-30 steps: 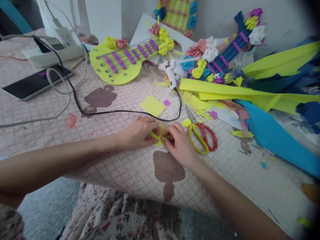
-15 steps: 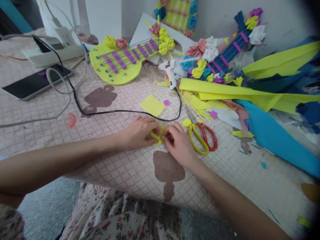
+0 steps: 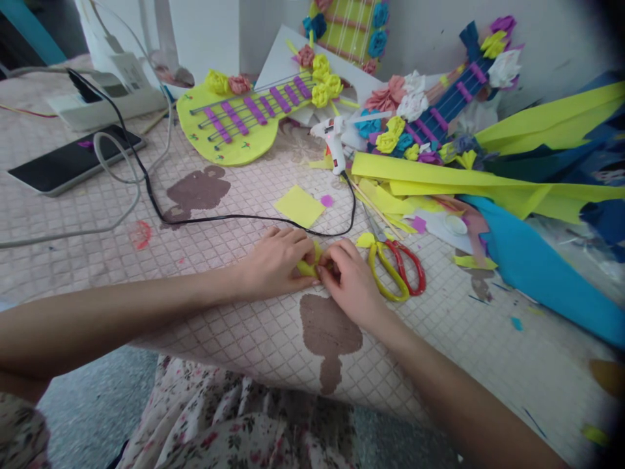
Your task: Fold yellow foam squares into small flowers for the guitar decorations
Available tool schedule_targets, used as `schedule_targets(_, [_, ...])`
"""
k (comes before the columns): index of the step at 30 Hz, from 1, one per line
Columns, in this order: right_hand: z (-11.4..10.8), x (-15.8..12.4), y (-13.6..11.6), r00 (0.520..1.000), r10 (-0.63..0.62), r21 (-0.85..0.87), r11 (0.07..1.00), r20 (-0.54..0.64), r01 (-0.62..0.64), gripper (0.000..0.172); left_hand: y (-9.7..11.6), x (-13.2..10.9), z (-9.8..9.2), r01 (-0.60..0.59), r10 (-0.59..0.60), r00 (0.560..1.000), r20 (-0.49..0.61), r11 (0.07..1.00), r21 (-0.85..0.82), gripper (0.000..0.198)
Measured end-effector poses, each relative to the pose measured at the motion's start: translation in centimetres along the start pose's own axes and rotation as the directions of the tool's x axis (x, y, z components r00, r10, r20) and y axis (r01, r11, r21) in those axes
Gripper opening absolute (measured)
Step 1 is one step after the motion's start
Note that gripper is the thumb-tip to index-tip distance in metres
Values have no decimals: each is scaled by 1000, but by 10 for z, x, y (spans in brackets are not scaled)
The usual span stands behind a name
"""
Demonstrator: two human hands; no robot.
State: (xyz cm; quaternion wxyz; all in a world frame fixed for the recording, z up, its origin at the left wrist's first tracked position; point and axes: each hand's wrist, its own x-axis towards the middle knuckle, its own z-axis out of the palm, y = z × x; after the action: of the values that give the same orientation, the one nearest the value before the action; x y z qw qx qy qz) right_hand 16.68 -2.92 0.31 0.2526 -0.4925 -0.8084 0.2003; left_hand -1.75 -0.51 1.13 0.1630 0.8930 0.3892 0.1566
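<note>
Between my two hands is a small piece of yellow crepe paper, partly covered by the fingers. My left hand is closed on its left side, thumb below and fingers above. My right hand pinches its right edge, fingertips close to the left ones. Just right of my right hand lie scissors with one yellow and one red handle, blades pointing away. A flat yellow paper square rests beyond my hands, with a small purple scrap beside it.
A white glue gun stands behind, its black cord crossing the table. A yellow paper guitar, a blue one and yellow strips lie at the back. A phone and power strip are left; blue paper lies right.
My left hand has shifted slightly, its thumb now nearer my right fingertips. The yellow paper between them looks more folded over, with less of it showing below.
</note>
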Motion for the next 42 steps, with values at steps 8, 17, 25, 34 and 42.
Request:
schedule_targets(8, [-1,0,1,1000,-6,-3,1000,0,6,13,-3,2,-5,22,-17,999,47,995,-102,13])
schedule_targets(17, [0,0,1,1000,4,-3,1000,8,-4,12,-9,4,-10,2,26,996,89,952,-306,11])
schedule_targets(25, [-3,0,2,1000,-24,41,999,7,23,11,-5,3,-6,41,-23,997,78,972,-231,6])
schedule_targets(34, [-5,-2,3,999,-20,80,997,38,17,17,-7,3,-4,35,-25,999,44,963,-269,7])
schedule_targets(42, [-5,-1,3,999,-19,68,998,38,17,14,-9,3,-1,0,-11,999,-30,939,-345,5])
